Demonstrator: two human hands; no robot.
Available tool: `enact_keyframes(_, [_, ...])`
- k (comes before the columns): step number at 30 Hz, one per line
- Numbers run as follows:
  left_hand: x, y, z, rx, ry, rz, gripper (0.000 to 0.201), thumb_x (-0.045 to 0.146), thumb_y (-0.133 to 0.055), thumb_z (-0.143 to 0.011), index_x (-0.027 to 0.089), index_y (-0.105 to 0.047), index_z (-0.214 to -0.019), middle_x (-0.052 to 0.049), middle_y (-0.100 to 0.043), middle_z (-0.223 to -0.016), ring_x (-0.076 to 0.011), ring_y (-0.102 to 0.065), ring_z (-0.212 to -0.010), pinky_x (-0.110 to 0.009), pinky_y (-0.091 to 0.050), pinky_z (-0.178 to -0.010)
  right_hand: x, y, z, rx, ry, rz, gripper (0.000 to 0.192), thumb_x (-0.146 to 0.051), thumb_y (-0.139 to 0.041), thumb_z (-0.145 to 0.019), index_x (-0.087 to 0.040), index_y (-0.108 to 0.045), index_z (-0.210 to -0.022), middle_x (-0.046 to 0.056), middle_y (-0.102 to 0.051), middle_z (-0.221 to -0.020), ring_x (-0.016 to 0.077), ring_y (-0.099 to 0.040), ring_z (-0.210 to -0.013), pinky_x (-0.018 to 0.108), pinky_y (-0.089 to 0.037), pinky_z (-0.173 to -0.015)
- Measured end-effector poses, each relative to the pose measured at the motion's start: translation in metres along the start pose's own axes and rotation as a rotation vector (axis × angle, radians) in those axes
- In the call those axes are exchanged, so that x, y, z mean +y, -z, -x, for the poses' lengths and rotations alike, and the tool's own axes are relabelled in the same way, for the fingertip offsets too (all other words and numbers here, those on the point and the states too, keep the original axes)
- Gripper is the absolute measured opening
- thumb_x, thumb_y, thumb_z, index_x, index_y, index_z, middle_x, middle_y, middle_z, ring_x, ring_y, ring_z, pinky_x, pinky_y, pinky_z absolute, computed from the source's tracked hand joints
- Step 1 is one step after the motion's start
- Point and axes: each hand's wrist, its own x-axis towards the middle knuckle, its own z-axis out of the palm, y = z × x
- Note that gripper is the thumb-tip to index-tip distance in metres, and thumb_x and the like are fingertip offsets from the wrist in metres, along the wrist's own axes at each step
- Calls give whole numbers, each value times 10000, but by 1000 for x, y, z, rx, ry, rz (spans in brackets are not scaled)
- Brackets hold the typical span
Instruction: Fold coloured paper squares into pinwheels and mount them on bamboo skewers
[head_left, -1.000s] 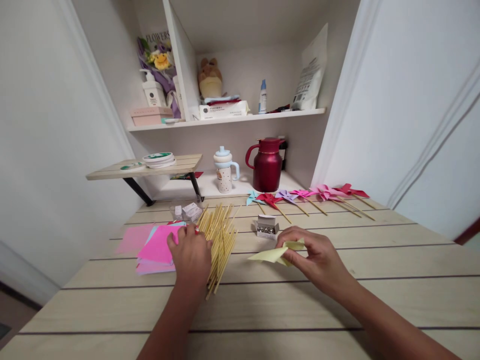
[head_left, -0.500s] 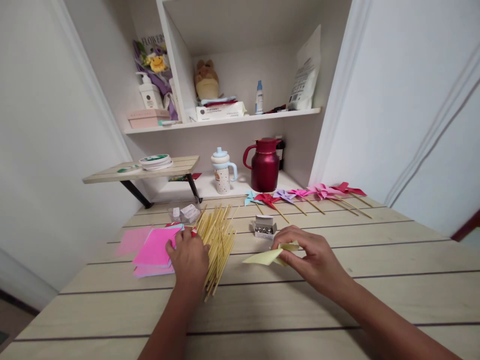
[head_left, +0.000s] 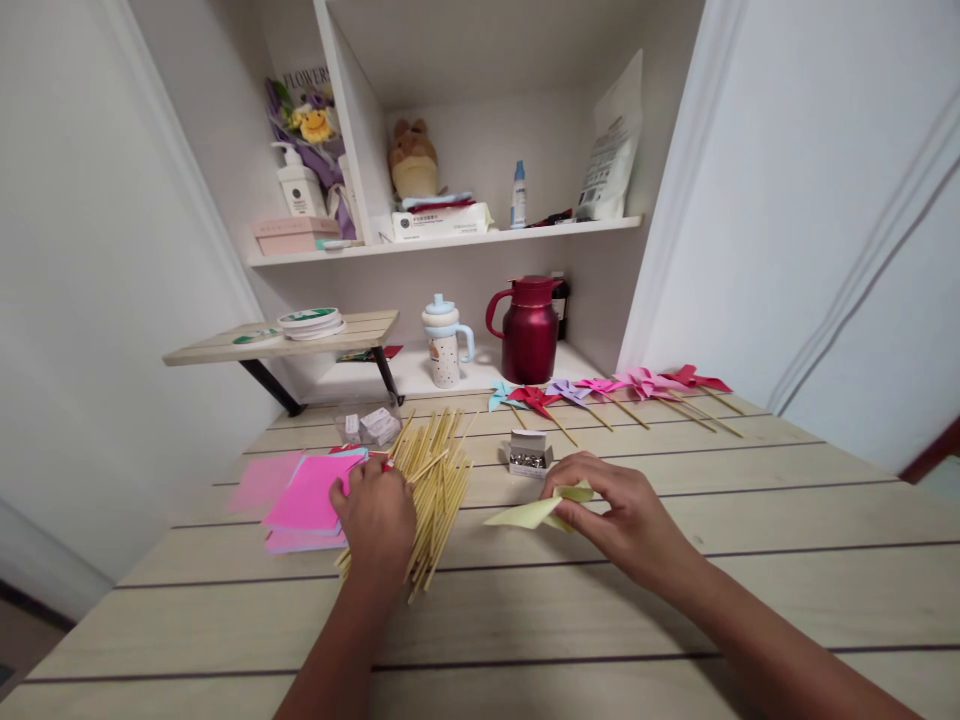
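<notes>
The right hand [head_left: 622,515] shows plain pale yellow paper [head_left: 526,514], while straw-yellow sticks [head_left: 441,525] lie beside the left hand [head_left: 379,515] and hot pink sheets [head_left: 309,495], bordered by light blue and softer pink, brighten its other side. Just beyond the right hand, a greyish-white box [head_left: 529,471] holds silvery pieces [head_left: 529,460], and farther off pinwheels [head_left: 646,384] run light blue, red, lavender, hot pink, soft pink and red. Beyond the hands are a dark-speckled white cup [head_left: 444,358] with light blue trim and a deep red jug [head_left: 529,345]; under both hands, the pale wood-toned tabletop [head_left: 555,615] carries dark stripes.
</notes>
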Motion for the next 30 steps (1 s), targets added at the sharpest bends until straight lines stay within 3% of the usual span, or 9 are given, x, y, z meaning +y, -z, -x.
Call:
enact_keyframes(17, [1, -4, -2, 45, 24, -7, 318, 209, -445, -884, 174, -759, -844, -132, -684, -1175, -314, -549, -1109, -541, -270, -1020, 3, 1, 0, -75, -57, 51, 179, -352, -580, -933, -214, -667, -860, 58, -711, -807, 214, -636, -749, 333, -468, -689])
enact_keyframes(30, [-4, -6, -2, 30, 0, 88, 276, 259, -509, -876, 229, -775, -807, -92, -715, -1147, -326, -560, -1107, -583, -225, -1038, 8, 0, 0, -107, -94, 51, 193, -376, -584, -927, -224, -672, -846, 48, -721, -814, 212, -645, -754, 320, -457, -693])
